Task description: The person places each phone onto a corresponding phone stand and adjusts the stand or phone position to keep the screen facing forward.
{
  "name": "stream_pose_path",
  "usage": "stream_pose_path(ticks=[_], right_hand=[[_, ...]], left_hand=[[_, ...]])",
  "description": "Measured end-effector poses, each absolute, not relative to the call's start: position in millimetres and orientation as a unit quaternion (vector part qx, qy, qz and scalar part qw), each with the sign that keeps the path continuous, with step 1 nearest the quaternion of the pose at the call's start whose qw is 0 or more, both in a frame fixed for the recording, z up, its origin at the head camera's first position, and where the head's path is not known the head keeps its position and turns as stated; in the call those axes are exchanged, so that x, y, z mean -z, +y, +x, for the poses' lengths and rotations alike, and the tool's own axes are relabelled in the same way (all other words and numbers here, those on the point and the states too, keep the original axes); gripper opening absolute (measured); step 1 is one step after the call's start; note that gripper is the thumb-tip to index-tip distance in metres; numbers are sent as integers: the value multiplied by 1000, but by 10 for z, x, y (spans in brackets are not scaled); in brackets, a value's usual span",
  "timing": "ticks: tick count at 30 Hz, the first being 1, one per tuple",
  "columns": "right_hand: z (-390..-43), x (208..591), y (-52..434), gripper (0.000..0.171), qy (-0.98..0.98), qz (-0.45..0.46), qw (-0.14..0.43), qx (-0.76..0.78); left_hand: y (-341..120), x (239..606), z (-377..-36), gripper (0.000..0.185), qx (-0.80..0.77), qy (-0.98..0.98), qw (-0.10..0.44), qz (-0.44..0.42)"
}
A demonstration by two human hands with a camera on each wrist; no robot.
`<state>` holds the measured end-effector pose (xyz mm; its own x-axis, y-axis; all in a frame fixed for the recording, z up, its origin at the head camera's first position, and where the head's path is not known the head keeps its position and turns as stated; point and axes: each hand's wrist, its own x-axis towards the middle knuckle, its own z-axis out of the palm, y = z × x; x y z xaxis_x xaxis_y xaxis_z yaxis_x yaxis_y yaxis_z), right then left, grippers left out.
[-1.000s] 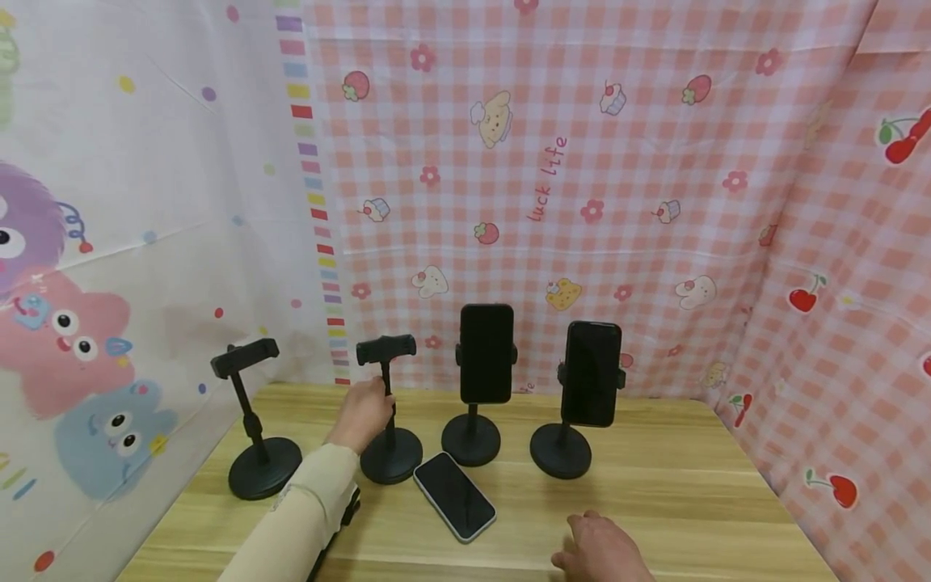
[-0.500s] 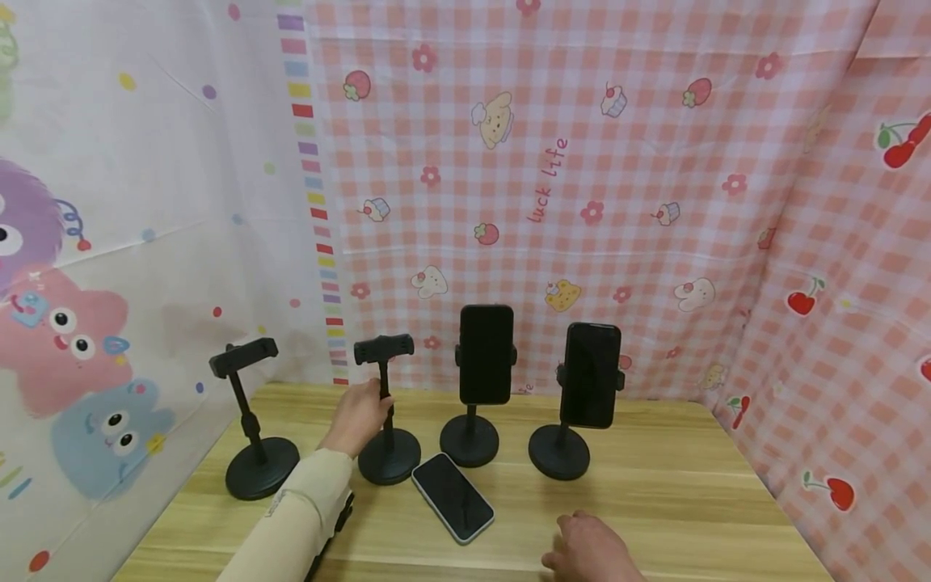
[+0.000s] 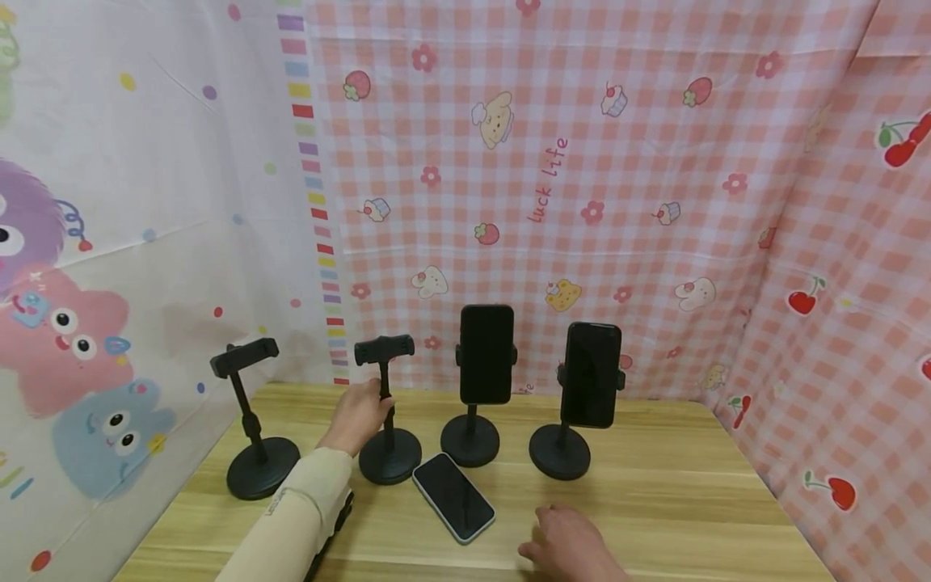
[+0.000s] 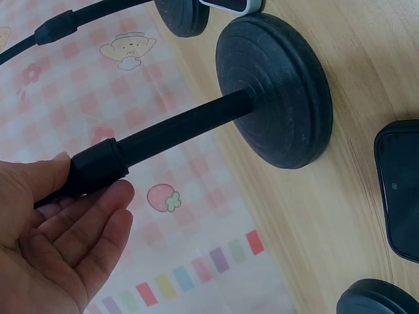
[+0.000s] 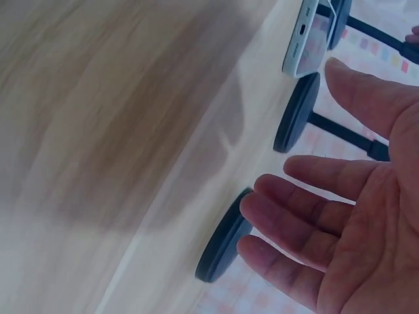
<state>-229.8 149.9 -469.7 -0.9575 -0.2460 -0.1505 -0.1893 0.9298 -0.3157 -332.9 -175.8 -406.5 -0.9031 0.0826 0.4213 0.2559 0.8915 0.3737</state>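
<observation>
Phone [image 3: 453, 497] lies between hands [image 3: 356, 416] [image 3: 570, 541], perhaps touching the left-held stand [image 4: 186, 129].

Cream left sleeve [image 3: 280, 533], small dark lettering [image 3: 274, 502], matching cuff [image 3: 333, 477].

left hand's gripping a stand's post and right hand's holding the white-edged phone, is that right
The right hand isn't holding the phone: the head view shows it lying on the table, apart from that hand. The left hand does grip the post.

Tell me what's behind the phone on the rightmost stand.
Clamp ends flank the phone, with checked cloth farther back; hidden are the clamp's middle and the top of the pole.
</observation>
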Motion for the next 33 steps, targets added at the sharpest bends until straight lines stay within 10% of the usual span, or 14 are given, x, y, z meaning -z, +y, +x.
stream_pose_path(ticks=[14, 33], right_hand=[[-2387, 4758, 1215, 41, 974, -156, 93, 135], [-2519, 4867, 750, 81, 985, -126, 47, 112]], left_hand=[[-1759, 4047, -3316, 16, 226, -951, 190, -88], [-1736, 4031, -3302, 15, 228, -950, 195, -82]])
